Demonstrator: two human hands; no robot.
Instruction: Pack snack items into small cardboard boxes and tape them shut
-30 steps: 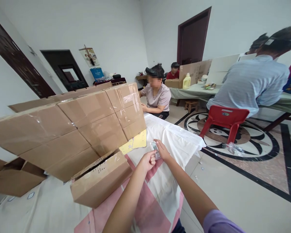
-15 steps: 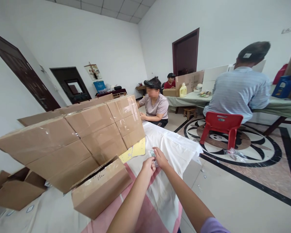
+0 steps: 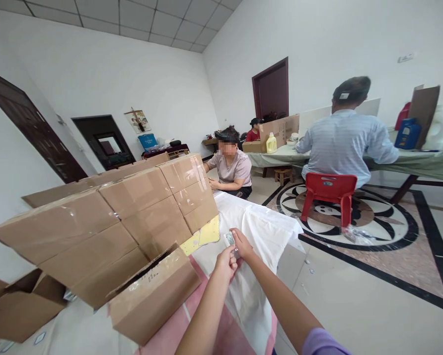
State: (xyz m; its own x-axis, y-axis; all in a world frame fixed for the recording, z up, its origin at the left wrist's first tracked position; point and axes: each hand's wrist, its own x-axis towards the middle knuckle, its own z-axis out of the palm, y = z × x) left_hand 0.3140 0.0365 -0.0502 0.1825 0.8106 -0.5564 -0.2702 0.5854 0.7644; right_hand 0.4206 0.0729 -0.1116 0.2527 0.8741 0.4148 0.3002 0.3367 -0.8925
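Our view is tilting higher than before; between left hand (image 3: 224,263) and right hand (image 3: 243,245) we are pinching a white-green rectangle (image 3: 229,239), material unclear, fingers (image 3: 229,251) partly hiding it.

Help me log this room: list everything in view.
Small item: one, whitish, lower centre
Carton wall: at least one, brown, left
Open boxes: two, brown, near left
Sheets: two visible, yellow, at carton wall's foot
Cloth: count unclear, white and pink, below boxes
Co-workers: three, mauve, red, blue tops, beyond
Chair: one, red, under blue-topped co-worker
Far table: one, green-covered, right
Bottles: at least three, yellow, blue, white, far table
Stool: one, brown, by far table
Bag: one, blue, back left
Doorways: three, dark, in walls
Left hand: one, bare, gripping small item
Right hand: one, bare, likewise
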